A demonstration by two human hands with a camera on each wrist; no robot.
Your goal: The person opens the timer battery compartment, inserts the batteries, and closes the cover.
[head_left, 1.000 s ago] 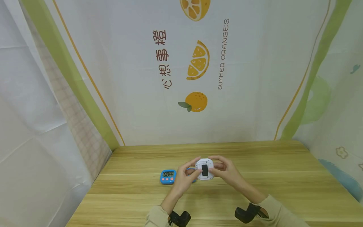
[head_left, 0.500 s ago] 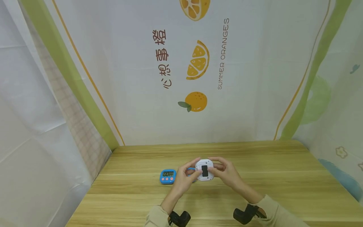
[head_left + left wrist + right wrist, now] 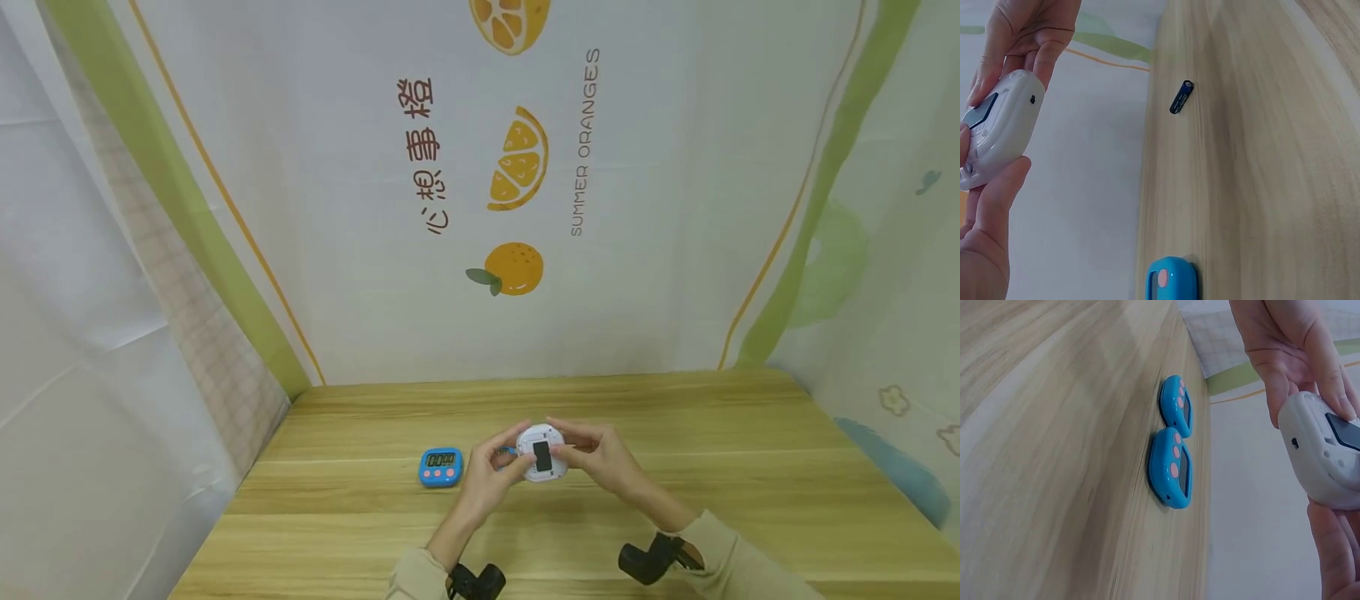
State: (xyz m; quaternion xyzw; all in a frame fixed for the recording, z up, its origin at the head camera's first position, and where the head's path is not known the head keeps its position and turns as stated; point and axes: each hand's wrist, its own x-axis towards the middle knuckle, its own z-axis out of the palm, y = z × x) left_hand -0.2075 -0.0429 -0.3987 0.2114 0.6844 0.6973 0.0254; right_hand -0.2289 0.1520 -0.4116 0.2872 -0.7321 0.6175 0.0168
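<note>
Both hands hold a white, rounded timer-like device above the table, its back turned toward the head camera. A dark rectangular pad sits on that back. My left hand grips the left edge, and my right hand grips the right edge. Both thumbs press near the dark pad, with the other fingers behind the device. Its front is hidden. Two blue timers with pink buttons rest on the table: one blue timer left of my left hand, the other blue timer mostly hidden behind that hand in the head view.
A small dark battery lies on the wood-grain table, seen in the left wrist view. A white curtain printed with oranges hangs behind the table, with more cloth at both sides.
The white device and both hands have shifted down very slightly in the head view, which itself has drifted a little. The grip of both hands stays the same.
</note>
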